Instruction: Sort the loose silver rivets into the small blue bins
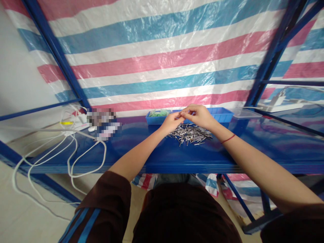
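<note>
With my left hand [172,121] and right hand [197,115] meeting above the metal pins [191,134] on the worktop [135,131], I can't tell whether either grip is closed; a light, steady touch works best.

Bright; glare on red/wht/blue-striped plastic sheet [162,57] past rear edge of glossy blue bench [177,155]; pic edges stretched, detail soft.

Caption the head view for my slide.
Left hand and right hand together by a heap of thin metal pieces on a blue table.
</note>
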The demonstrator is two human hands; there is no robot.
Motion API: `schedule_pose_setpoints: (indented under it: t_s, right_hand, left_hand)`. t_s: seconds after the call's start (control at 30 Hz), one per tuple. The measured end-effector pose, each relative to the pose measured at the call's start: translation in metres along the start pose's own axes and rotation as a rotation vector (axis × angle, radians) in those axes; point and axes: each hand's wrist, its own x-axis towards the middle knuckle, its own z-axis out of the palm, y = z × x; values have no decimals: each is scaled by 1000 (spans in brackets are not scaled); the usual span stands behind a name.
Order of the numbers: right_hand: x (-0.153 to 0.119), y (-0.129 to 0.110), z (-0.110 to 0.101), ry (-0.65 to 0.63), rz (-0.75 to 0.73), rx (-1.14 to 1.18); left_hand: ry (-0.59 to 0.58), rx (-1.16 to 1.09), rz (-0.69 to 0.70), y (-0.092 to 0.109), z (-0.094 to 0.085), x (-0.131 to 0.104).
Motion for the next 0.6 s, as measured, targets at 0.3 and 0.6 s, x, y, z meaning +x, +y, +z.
schedule_pose_setpoints:
  t_s: [0.3, 0.6]
  right_hand:
    - [2, 9, -3, -39, 84, 22]
    - [11, 39, -3, 178, 217, -350]
  left_hand:
    - [86, 30, -13, 0, -5, 1]
    - [141, 124, -105, -3, -11, 4]
